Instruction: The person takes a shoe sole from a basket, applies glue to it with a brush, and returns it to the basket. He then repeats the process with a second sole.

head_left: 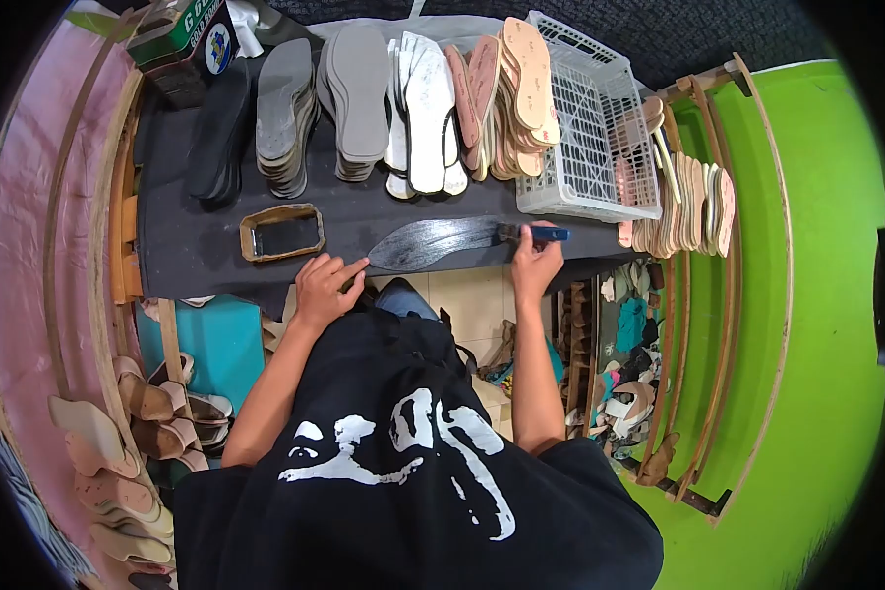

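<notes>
A shiny, dark insole [418,246] lies flat near the front edge of the table. My right hand [537,264] is closed around the blue handle of a brush [551,234], whose bristle end lies over the right end of the insole. At the opposite end, my left hand [326,285] rests by the table edge with fingers apart, an index fingertip touching the insole's tip. Just beyond that hand stands a small rectangular container [282,233] with brownish rims; what it holds is too dark to make out.
Along the back of the table [349,208] are stacks of black insoles [221,133], grey insoles [356,93], white insoles [429,113] and beige insoles [527,74]. A white plastic crate [588,202] sits at right. Wooden racks [138,393] with shoe parts flank me.
</notes>
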